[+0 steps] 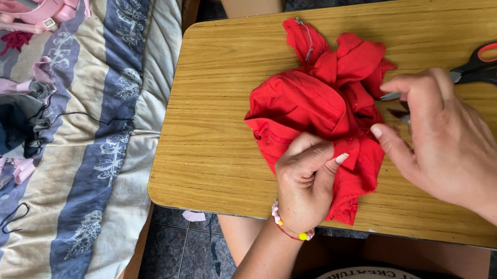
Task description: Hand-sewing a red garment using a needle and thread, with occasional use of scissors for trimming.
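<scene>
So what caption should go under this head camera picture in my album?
Left hand pinches a crumpled red garment on a wooden table, right hand beside it, scissors nearby.
</scene>
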